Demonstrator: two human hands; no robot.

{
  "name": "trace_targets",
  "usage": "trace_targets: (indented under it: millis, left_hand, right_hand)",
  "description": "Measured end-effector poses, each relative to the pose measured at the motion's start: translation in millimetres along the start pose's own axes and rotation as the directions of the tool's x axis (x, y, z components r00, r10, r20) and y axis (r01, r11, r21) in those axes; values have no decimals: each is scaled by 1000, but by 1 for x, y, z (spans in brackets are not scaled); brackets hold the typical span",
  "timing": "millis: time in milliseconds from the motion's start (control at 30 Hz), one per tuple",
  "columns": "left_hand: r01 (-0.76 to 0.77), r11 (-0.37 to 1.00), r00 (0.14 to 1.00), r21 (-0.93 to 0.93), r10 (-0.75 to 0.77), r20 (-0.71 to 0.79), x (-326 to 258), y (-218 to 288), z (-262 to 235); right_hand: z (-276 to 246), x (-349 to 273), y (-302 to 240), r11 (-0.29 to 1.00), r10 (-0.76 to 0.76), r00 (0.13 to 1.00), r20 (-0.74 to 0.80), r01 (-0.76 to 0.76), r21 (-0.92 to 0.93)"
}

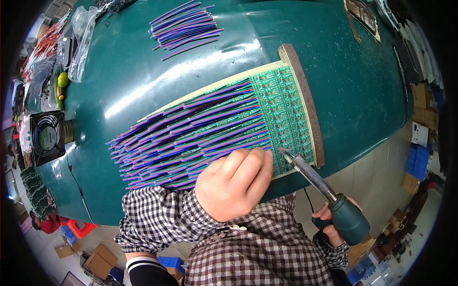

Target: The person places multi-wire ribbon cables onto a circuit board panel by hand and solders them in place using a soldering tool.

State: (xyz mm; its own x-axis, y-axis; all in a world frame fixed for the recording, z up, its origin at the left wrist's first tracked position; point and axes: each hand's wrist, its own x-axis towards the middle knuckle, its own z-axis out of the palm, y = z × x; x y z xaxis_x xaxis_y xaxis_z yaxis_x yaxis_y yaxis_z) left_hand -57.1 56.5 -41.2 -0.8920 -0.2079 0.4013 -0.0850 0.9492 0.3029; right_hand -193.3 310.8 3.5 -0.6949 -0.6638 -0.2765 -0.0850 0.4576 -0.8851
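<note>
Resting on the green desk (143, 71), a green circuit panel (281, 105) carries rows of purple-blue-red wires (191, 138). Left hand (234, 183), grip curled shut, pinches wire ends at the panel's near edge. Right hand (334, 224) wraps a soldering iron (329, 195); its tip touches the panel just beside the left fingers. Spare wires (186, 26) lie well apart, far side.

left hand (234, 183): curled; covered the near wire ends (191, 138) and what its fingertips pinched.
right hand (334, 224): mostly hidden behind the soldering iron (329, 198) handle.
board components (284, 112): too small to tell.
</note>
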Motion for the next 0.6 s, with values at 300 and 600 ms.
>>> trace_targets:
  millis: [300,600]
  left_hand:
    - [3,998,999,65,-1,-32,-1,3,2]
    - [7,997,1000,78,-6,-16,-1,5,2]
  right_hand:
    - [0,0,0,998,-5,1000,-4,4,-65]
    - [-2,0,2,999,10,999,32,-8,-47]
